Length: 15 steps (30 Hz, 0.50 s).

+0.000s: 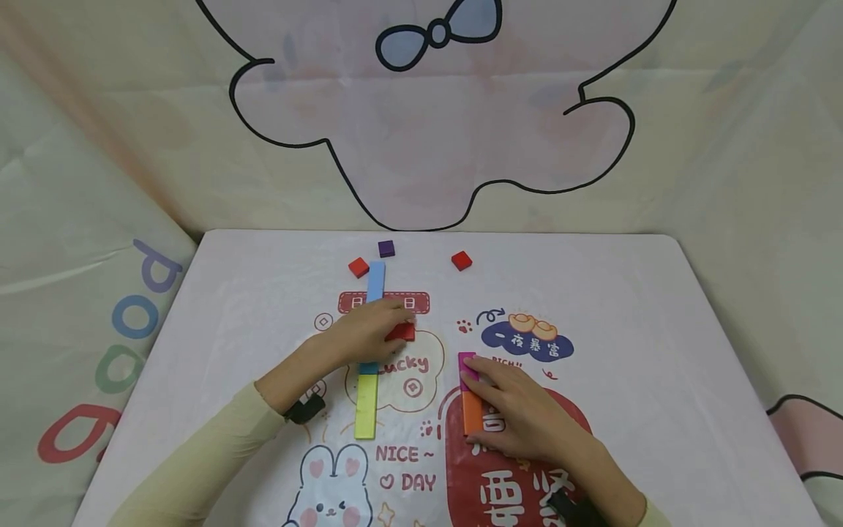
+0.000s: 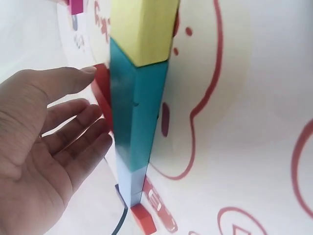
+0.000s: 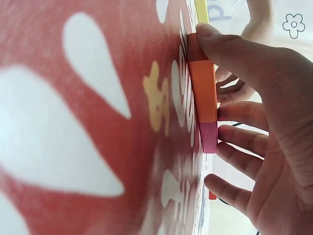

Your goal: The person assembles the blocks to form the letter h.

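My left hand (image 1: 369,329) reaches across a straight row of blocks and pinches a red block (image 1: 403,331) between thumb and fingers, on the row's right side. That row runs from a light blue block (image 1: 376,280) through a teal block (image 2: 137,103), partly hidden from above by the hand, to a yellow block (image 1: 365,407). Further right, my right hand (image 1: 520,406) lies alongside a shorter row, a magenta block (image 1: 467,360) end to end with an orange block (image 1: 472,413). Its thumb touches the orange block's near end, while fairly straight fingers touch the row's side and top.
Beyond the long row lie an orange-red block (image 1: 358,268), a purple block (image 1: 386,249) and, more to the right, a red cube (image 1: 462,260). A printed cloth (image 1: 632,329) covers the table, with a fabric backdrop (image 1: 421,146) behind it.
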Each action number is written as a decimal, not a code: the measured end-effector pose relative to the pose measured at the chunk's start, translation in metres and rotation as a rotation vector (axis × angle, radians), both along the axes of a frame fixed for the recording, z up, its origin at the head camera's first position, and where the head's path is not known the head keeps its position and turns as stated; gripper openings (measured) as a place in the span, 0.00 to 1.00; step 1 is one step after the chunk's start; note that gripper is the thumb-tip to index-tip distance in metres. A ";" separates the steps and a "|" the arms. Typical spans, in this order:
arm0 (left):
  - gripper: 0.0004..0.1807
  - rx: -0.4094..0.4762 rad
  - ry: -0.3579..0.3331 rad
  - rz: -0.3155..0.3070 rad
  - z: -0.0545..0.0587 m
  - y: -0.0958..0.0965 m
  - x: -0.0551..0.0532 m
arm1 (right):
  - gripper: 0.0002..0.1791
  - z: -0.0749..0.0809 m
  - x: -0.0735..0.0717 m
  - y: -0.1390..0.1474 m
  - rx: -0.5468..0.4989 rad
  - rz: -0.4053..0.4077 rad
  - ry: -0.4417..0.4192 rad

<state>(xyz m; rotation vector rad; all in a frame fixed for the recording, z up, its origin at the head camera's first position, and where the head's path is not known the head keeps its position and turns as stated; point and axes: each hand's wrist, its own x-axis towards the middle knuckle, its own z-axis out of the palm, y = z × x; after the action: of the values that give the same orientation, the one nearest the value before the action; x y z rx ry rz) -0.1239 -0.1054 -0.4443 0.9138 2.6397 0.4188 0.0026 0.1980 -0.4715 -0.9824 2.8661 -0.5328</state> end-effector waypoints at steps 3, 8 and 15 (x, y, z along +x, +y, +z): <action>0.28 0.010 0.018 0.010 0.005 -0.003 -0.002 | 0.54 -0.001 0.000 0.000 -0.002 0.001 0.006; 0.26 0.038 0.090 0.051 0.012 -0.012 -0.007 | 0.54 -0.001 0.000 -0.001 0.001 0.004 0.007; 0.26 0.094 0.145 0.153 0.010 -0.027 -0.022 | 0.54 0.000 0.000 -0.001 0.009 -0.008 -0.027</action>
<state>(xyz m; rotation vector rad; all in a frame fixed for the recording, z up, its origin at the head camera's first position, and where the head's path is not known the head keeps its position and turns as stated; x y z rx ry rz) -0.1463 -0.1328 -0.4339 0.8004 2.8556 0.5367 0.0026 0.1969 -0.4717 -0.9558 2.8478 -0.5297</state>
